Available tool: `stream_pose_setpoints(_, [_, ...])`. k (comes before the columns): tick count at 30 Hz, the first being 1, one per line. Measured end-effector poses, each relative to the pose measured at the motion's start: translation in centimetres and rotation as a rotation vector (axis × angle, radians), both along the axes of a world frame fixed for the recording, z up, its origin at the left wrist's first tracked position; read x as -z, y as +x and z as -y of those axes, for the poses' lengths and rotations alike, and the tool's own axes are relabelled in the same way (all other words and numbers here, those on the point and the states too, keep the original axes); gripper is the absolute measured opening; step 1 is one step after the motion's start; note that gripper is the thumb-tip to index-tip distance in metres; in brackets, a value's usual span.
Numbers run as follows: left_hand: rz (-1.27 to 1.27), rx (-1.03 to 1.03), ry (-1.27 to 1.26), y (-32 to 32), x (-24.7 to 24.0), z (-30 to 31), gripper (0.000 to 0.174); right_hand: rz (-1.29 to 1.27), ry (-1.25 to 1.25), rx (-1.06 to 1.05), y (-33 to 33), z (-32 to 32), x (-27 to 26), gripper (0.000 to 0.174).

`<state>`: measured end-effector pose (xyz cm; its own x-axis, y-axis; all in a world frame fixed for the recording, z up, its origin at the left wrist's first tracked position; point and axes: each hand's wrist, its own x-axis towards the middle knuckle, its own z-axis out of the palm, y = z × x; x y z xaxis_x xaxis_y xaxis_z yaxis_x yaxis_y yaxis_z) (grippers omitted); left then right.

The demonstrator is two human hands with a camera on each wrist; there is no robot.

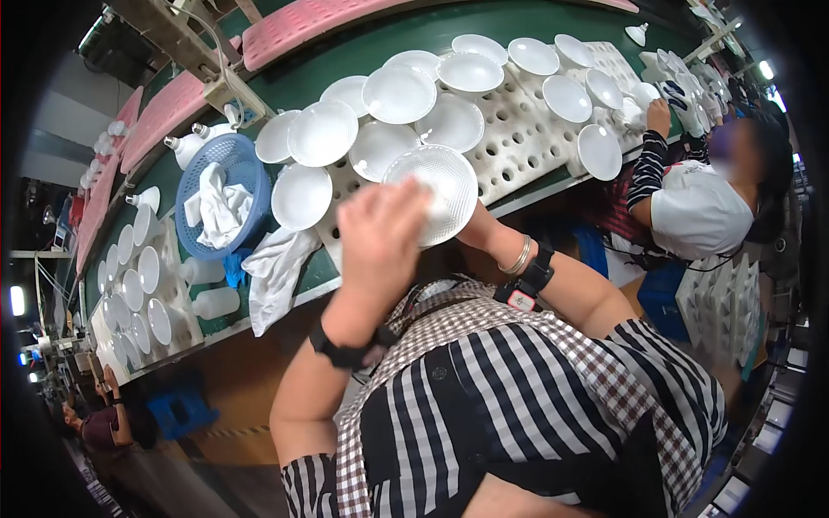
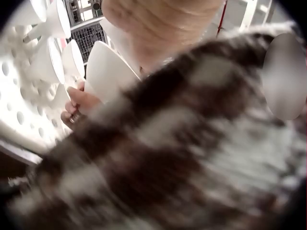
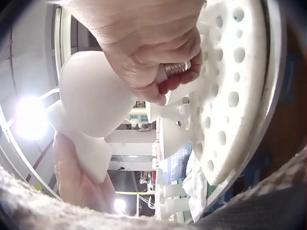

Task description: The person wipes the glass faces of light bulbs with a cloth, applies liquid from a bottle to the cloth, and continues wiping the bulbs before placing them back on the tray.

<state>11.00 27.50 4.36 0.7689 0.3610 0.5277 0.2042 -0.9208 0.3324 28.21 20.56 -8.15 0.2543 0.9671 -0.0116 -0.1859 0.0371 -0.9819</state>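
In the head view, my right hand point(image 1: 484, 229) reaches under a white lamp point(image 1: 445, 186), whose round ribbed face points up. The right wrist view shows that hand point(image 3: 153, 52) gripping the metal screw base point(image 3: 175, 68) of the lamp point(image 3: 93, 91). My left hand point(image 1: 384, 229), blurred, holds a white cloth point(image 1: 436, 205) on the lamp's face. From the right wrist, the left hand point(image 3: 79, 177) appears behind the lamp with the cloth point(image 3: 96, 155) in it. In the left wrist view, the left hand point(image 2: 163, 24) is partly seen and checkered fabric covers much of the frame.
Several white lamps point(image 1: 399, 93) stand in perforated trays point(image 1: 518, 129) behind the held one. A blue basket point(image 1: 192, 177) with white cloth is at the left, another cloth point(image 1: 281, 268) hangs over the table edge. A person point(image 1: 704, 207) works at the right. Pink trays point(image 1: 302, 30) lie farther back.
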Motion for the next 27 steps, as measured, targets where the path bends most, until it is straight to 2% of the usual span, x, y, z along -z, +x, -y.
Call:
stream_pose_setpoints(1, [0.011, -0.112, -0.076, 0.5, 1.1, -1.7, 0.030, 0.004, 0.000, -0.007, -0.3, 0.4, -1.1, 0.047])
stream_pose_setpoints(2, [0.058, -0.124, -0.151, 0.5, 1.4, -2.7, 0.029, 0.012, 0.004, -0.016, -0.4, 0.6, -2.3, 0.047])
stream_pose_setpoints(4, [0.017, -0.161, -0.092, -0.3, 1.7, -1.7, 0.031, 0.074, 0.019, -0.076, 0.3, 1.0, -2.1, 0.047])
stream_pose_setpoints(6, [-0.033, -0.097, -0.019, -1.2, 1.3, 0.8, 0.032, 0.030, -0.020, -0.076, 0.6, 1.1, -1.9, 0.046])
stream_pose_setpoints(8, [-0.067, 0.116, -0.050, -0.5, 0.2, 2.5, 0.036, -0.133, -0.142, -0.172, 0.9, 1.4, -0.9, 0.045])
stream_pose_setpoints(9, [-0.055, 0.129, -0.021, 0.6, -0.3, 2.3, 0.036, -0.347, -0.143, -0.220, 0.4, 1.3, -1.9, 0.043])
stream_pose_setpoints(10, [-0.047, 0.142, 0.010, 1.7, -0.6, 1.4, 0.036, -0.279, -0.056, -0.259, -0.1, 1.1, -1.7, 0.042])
stream_pose_setpoints(12, [0.025, 0.026, 0.042, 3.7, 0.1, -1.8, 0.030, -0.444, -0.206, -0.237, -0.2, 0.5, -1.9, 0.043])
stream_pose_setpoints(14, [0.016, -0.072, -0.194, 3.0, 1.8, -4.6, 0.028, -0.102, -0.085, -0.257, 0.4, 0.4, -1.2, 0.051])
stream_pose_setpoints(18, [0.124, -0.063, -0.377, 0.4, 3.4, -3.7, 0.027, -0.091, -0.006, -0.200, 2.2, 1.1, -2.8, 0.060])
stream_pose_setpoints(20, [0.328, -0.144, -0.447, 0.5, 2.6, -2.0, 0.030, -0.073, 0.018, -0.156, 2.5, 0.7, -4.1, 0.064])
stream_pose_setpoints(22, [0.360, -0.163, -0.429, 1.3, 0.7, -0.6, 0.028, -0.016, 0.022, -0.147, 2.5, 0.6, -4.6, 0.064])
stream_pose_setpoints(24, [0.067, 0.091, 0.043, 1.9, -1.2, 1.1, 0.027, 0.165, 0.109, -0.133, 2.7, 0.0, -4.5, 0.064])
stream_pose_setpoints(27, [0.121, 0.177, 0.107, 1.4, 0.0, 0.4, 0.027, 0.428, 0.243, -0.108, 3.0, -0.7, -4.0, 0.063])
